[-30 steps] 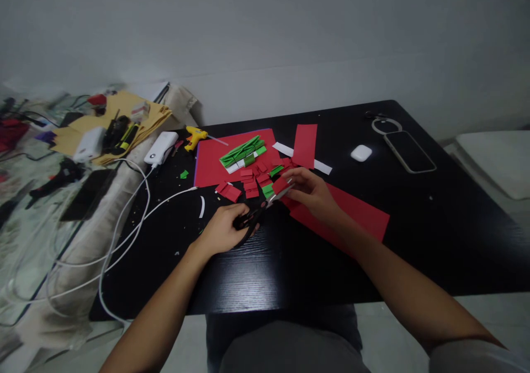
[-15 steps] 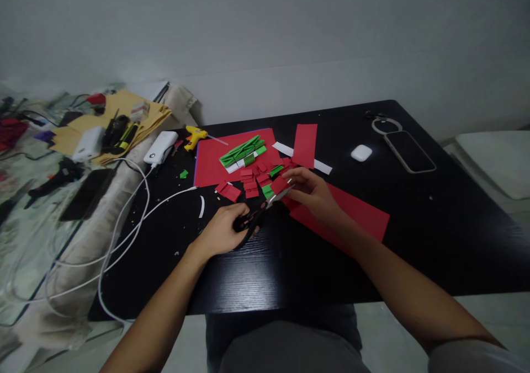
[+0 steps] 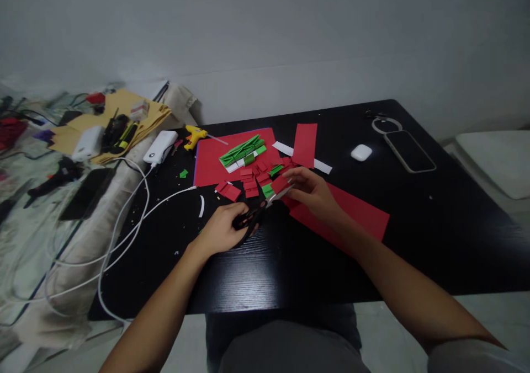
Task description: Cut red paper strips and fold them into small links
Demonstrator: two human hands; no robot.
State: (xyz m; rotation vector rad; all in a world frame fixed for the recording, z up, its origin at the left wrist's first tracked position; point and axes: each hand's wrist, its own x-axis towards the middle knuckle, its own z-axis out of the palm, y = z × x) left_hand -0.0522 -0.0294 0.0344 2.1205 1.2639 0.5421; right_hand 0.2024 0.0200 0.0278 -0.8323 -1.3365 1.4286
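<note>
My left hand point(image 3: 221, 229) grips the black handles of a pair of scissors point(image 3: 259, 212), whose blades point up and right. My right hand point(image 3: 311, 192) pinches a small red paper piece point(image 3: 280, 184) at the blade tips. Beyond the blades lies a heap of several small red paper pieces point(image 3: 250, 179) mixed with green bits. Under my right wrist is a large red sheet point(image 3: 356, 213) on the black table point(image 3: 434, 235).
A red sheet point(image 3: 211, 160) carries folded green paper point(image 3: 242, 151). A red strip point(image 3: 305, 144), white strip point(image 3: 323, 166), earbud case point(image 3: 361, 153) and phone point(image 3: 409, 151) lie behind. At left are a yellow glue gun point(image 3: 194, 136), power bank point(image 3: 161, 147) and white cables point(image 3: 124, 235).
</note>
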